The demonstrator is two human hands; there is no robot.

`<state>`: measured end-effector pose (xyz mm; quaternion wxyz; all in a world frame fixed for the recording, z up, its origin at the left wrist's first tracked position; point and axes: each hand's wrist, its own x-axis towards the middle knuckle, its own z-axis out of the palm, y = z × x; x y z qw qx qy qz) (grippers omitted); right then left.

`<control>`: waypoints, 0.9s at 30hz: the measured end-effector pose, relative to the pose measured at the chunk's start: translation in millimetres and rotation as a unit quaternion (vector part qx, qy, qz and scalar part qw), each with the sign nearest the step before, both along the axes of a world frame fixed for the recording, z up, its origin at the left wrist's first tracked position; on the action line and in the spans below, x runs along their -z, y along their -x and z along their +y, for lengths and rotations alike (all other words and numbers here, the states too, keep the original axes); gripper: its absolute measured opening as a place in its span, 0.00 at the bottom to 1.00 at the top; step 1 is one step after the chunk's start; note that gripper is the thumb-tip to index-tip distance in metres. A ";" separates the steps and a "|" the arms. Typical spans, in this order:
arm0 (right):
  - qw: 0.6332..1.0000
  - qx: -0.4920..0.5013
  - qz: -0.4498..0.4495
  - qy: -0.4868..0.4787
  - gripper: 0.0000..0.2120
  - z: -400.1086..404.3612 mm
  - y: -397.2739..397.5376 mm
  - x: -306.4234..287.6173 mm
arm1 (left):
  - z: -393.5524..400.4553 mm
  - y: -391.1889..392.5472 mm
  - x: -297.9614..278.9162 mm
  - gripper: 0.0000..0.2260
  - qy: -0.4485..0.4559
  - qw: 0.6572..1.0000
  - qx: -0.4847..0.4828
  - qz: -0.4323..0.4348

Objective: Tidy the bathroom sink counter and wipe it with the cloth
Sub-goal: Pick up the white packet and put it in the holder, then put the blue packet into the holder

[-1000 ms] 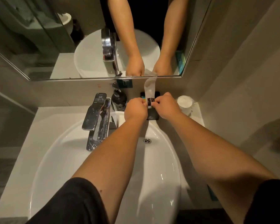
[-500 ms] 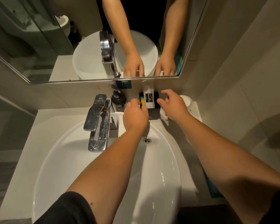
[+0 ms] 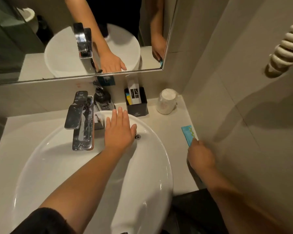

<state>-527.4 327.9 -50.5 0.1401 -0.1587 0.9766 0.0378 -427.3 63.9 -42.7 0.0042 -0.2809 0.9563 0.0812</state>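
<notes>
My left hand [image 3: 119, 130] hovers flat and open over the back of the white sink basin [image 3: 57, 166], fingers pointing at the black holder box [image 3: 137, 105]. A white sachet [image 3: 134, 93] and some coloured packets stand upright in that box. My right hand [image 3: 200, 156] is at the right edge of the counter [image 3: 161, 122], fingers closed on the near end of a flat teal packet [image 3: 188, 133] that lies against the wall. No cloth is in view.
A chrome faucet [image 3: 81, 120] rises left of my left hand, with a dark pump bottle [image 3: 102, 100] behind it. An upturned wrapped cup [image 3: 167, 101] stands in the back right corner. The mirror [image 3: 41, 48] hangs above. A coiled white cord [image 3: 287, 46] hangs on the right wall.
Both hands let go of the white sachet, which now stands in the black box. My right hand swung right and back to the teal packet. My left hand opened flat over the basin.
</notes>
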 end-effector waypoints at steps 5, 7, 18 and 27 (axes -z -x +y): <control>1.000 0.012 -0.008 0.011 0.16 2.4 -5.3 4.0 | 0.4 -1.4 -0.8 0.29 0.000 1.000 0.007 -0.005; 1.000 0.011 -0.006 0.016 0.17 5.9 -6.1 4.3 | 0.3 -1.3 -0.4 0.29 0.002 1.000 0.008 -0.009; 0.868 0.169 -0.148 0.443 0.07 -12.9 -5.2 -65.0 | -0.2 0.1 -12.6 0.26 -0.066 0.998 -0.005 0.025; 0.778 -0.030 -0.174 0.603 0.10 -145.5 54.4 -168.0 | 2.1 42.9 -115.9 0.11 -0.361 0.830 -0.162 0.393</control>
